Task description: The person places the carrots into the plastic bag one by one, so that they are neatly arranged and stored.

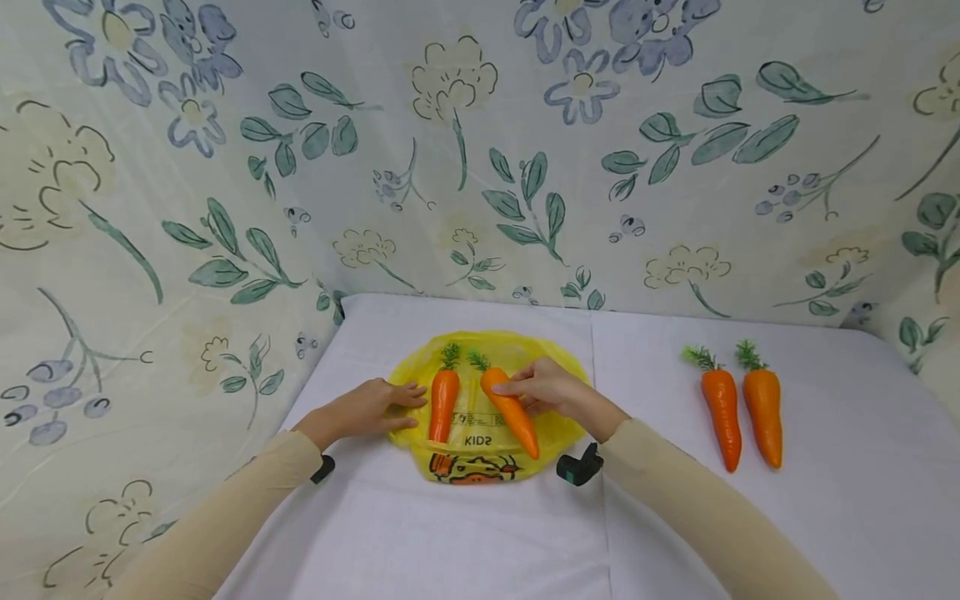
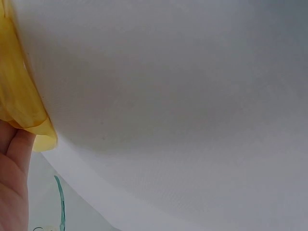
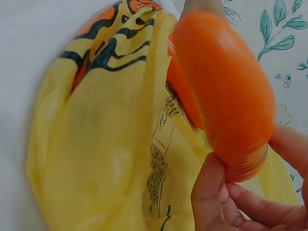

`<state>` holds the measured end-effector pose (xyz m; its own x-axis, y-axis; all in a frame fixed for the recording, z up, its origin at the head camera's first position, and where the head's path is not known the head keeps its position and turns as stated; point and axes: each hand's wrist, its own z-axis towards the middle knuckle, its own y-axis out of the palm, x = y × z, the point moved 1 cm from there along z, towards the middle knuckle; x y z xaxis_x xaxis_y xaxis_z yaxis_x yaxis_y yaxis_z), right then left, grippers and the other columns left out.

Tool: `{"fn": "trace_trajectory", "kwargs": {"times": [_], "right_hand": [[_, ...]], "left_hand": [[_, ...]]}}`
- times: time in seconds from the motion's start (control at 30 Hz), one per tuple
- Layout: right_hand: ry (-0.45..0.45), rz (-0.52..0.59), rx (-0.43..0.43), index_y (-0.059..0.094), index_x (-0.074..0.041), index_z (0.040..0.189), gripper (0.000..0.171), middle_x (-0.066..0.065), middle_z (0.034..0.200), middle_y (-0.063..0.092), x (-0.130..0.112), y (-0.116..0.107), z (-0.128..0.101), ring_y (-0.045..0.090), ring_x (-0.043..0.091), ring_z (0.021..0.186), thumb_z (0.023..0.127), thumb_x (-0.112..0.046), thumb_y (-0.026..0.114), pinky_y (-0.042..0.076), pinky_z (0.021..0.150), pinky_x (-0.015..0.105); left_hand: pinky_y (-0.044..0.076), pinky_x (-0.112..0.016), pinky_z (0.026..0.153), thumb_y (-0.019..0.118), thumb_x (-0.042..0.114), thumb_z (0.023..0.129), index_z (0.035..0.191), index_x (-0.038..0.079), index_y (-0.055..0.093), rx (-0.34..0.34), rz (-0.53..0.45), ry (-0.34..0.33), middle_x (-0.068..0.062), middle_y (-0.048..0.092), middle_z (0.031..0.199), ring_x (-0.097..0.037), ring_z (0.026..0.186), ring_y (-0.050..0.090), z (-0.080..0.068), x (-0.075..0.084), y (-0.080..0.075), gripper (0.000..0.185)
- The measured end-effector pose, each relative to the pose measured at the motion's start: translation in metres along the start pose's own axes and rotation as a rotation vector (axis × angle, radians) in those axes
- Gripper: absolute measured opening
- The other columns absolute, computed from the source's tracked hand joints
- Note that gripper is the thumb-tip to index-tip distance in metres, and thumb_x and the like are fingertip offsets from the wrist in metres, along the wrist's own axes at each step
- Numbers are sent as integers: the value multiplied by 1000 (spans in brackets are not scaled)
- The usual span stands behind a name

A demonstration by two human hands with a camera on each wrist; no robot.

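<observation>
Two carrots [image 1: 480,408] on bag [image 1: 555,358], two [image 1: 742,408] rightward.

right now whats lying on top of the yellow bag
Two carrots: one carrot lies on the yellow bag, the other carrot is gripped by the right hand. Anything inside the bag is hidden.

Carrot [image 3: 226,91] in fingers [image 3: 211,192], over bag [image 3: 96,159]

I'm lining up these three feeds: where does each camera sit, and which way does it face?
Head: above, facing forward and down at the table; both sleeves and hands show.
Left wrist: low by the left hand, facing across white cloth; fingers at the edge.
Right wrist: close behind the right hand, facing its carrot.
All share the yellow bag.
</observation>
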<state>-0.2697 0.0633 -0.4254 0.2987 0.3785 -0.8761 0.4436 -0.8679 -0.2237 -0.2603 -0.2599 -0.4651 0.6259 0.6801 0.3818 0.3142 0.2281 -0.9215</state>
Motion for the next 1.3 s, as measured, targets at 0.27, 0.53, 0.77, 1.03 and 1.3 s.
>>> {"fn": "trace_trajectory", "kwargs": {"times": [0.27,0.53,0.77,1.03,1.3], "right_hand": [[2,4,16,68,5,95,33,11,89,67,-2,8,7,65,19,64,86,-24,81,60,62,32],[20,83,33,59,-2,78,30,11,87,63,-5,18,16,66,20,65,85,-21,82,61,66,36],[23,102,20,63,1,83,29,11,82,63,-8,22,19,65,19,63,87,-21,80,61,67,38],[42,147,38,61,-3,76,29,9,82,63,-6,26,25,65,20,65,88,-22,79,61,67,36],[35,196,66,66,2,91,26,12,87,72,-8,32,27,71,23,72,89,-20,78,61,70,38]], "left_hand": [[35,-51,111,68,36,96,134,6,63,9,-5,14,-5,60,137,-26,137,46,0,0,1,48],[34,-51,112,68,36,95,134,7,63,11,-1,8,-4,59,137,-25,137,45,-1,-2,0,49],[33,-53,112,68,36,96,134,7,63,7,-5,7,-4,59,137,-26,137,45,0,-3,2,48],[33,-50,113,68,36,96,134,7,63,10,-1,14,-4,59,138,-25,137,45,0,-2,2,49],[36,-50,110,68,34,96,133,4,63,21,10,40,-7,59,137,-28,135,47,-1,-1,3,48]]}}
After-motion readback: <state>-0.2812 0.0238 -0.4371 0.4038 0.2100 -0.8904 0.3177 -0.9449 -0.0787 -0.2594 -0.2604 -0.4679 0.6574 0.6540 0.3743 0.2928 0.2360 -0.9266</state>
